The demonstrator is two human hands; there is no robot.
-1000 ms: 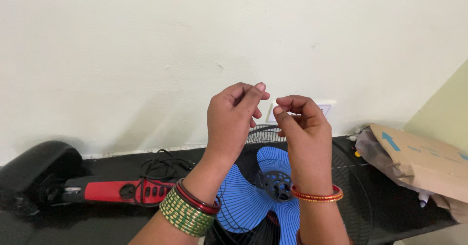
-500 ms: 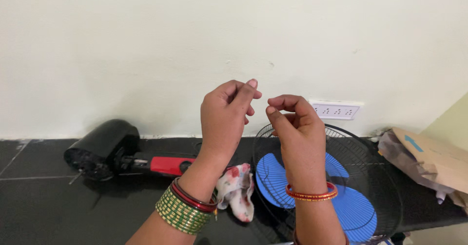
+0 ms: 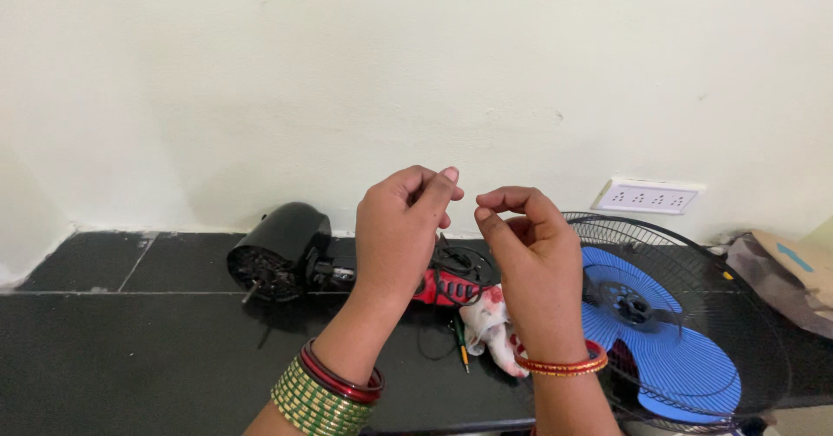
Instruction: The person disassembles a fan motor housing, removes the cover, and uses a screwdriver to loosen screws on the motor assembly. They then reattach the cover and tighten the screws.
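Two hands pinching in mid-air above a dismantled fan.

Head view: left hand (image 3: 401, 228) and right hand (image 3: 528, 243) are pinching fingertips together; anything held is too small to see. At four o'clock, the blue fan blade (image 3: 661, 332) is lying in its cage, partly cut off.

Both hands are hanging up in front of the wall here, left hand (image 3: 401, 228) and right hand (image 3: 531, 243) each pinching fingertips together, close but not touching. Can't make out anything between the fingers honestly. Bangles are sitting on both wrists. Below them a black motor housing (image 3: 279, 249) is lying on the dark counter (image 3: 130, 349), a red tool (image 3: 442, 287) and a stained white rag (image 3: 486, 327) beside it, and a blue fan blade (image 3: 664, 336) is resting in its wire guard on the right
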